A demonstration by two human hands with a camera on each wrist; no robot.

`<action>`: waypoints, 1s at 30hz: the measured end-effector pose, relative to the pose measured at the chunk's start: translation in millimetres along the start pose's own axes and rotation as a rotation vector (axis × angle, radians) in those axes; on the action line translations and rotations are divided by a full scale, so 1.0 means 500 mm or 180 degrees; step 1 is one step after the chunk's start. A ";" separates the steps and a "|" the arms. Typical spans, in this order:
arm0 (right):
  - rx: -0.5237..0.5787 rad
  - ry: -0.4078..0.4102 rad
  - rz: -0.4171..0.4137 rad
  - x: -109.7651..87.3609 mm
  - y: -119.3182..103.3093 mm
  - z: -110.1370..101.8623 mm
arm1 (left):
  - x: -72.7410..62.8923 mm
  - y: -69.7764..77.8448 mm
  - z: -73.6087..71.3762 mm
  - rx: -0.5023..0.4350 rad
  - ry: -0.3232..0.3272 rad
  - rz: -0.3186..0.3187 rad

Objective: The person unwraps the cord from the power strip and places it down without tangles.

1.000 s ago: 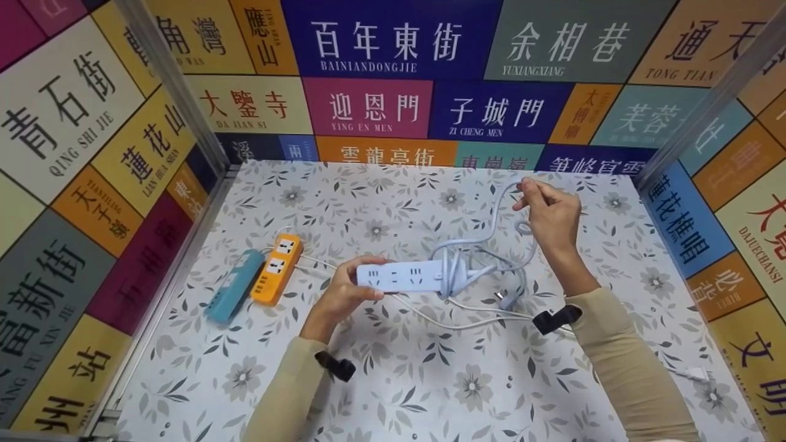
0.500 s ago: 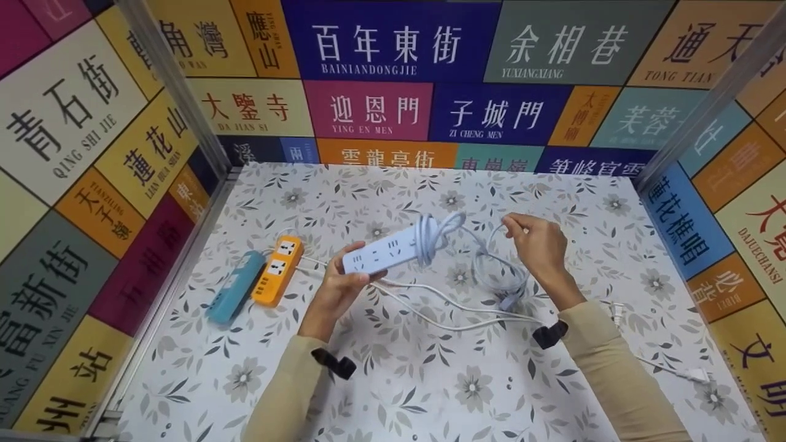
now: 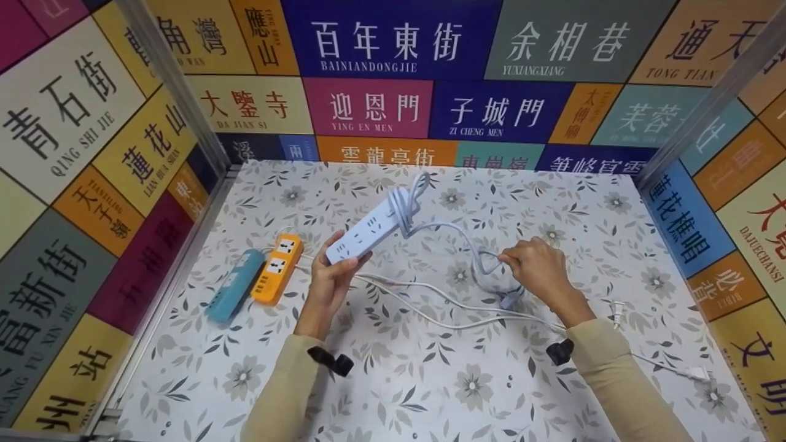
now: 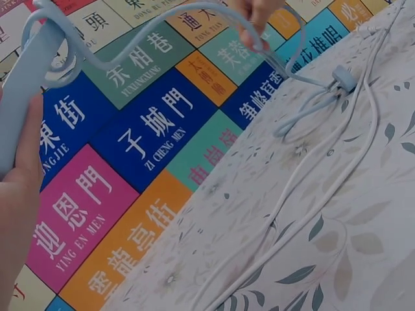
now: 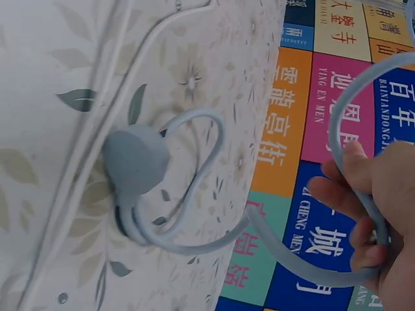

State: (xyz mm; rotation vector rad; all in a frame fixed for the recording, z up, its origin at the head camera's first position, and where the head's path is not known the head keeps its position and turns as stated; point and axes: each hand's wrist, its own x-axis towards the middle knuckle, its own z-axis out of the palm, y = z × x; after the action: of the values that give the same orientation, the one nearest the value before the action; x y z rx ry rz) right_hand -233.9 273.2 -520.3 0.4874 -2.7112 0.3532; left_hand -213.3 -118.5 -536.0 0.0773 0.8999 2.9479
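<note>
My left hand [image 3: 331, 277] grips the near end of a pale blue power strip [image 3: 368, 230], which is lifted and tilted with its far end up. Turns of its cord [image 3: 402, 209] are wound about that far end. From there the cord runs right to my right hand [image 3: 540, 270], which holds it with curled fingers, as the right wrist view shows. Below that hand, loose loops of the cord lie on the table near its plug [image 5: 136, 159]. In the left wrist view only part of the left hand [image 4: 19, 201] shows beside the strip.
An orange power strip [image 3: 265, 288] and a teal one [image 3: 236, 285] lie at the left. Their white cords [image 3: 430, 293] cross the table to the right, where a white plug [image 3: 697, 373] lies. Printed panels [image 3: 368, 107] wall the table [image 3: 393, 393] at the back and sides.
My left hand has raised and tilted the strip, its wound end moving up and left. The right hand has come down toward the table with the cord, some of which has come off the strip.
</note>
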 end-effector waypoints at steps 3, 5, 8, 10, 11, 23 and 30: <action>0.0045 -0.0383 -0.0022 -0.015 0.010 0.006 | 0.002 -0.002 -0.004 0.0103 0.0179 0.0023; 0.0190 -0.0622 -0.0030 -0.023 0.014 0.012 | 0.004 -0.004 -0.007 0.0162 0.0256 0.0041; 0.0520 -0.0983 0.0015 -0.036 0.019 0.021 | 0.007 -0.006 -0.010 0.0179 0.0338 0.0087; 0.0751 -0.1201 0.0110 -0.045 0.021 0.028 | 0.009 -0.008 -0.011 0.0191 0.0385 0.0129; 0.0859 -0.1301 0.0173 -0.050 0.022 0.031 | 0.010 -0.008 -0.012 0.0199 0.0416 0.0141; 0.1483 -0.1361 0.0585 -0.085 0.018 0.046 | 0.011 -0.023 -0.001 0.0341 0.0495 -0.0016; 0.1877 -0.0442 0.0890 -0.079 0.020 0.031 | 0.009 -0.026 0.004 0.0364 0.0388 -0.0040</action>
State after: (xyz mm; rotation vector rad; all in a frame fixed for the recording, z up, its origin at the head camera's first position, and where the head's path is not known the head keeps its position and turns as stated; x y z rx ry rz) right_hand -207.7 288.8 -551.6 0.2831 -2.7812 1.2546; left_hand -217.2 -106.3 -541.6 -0.1036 1.0799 2.9145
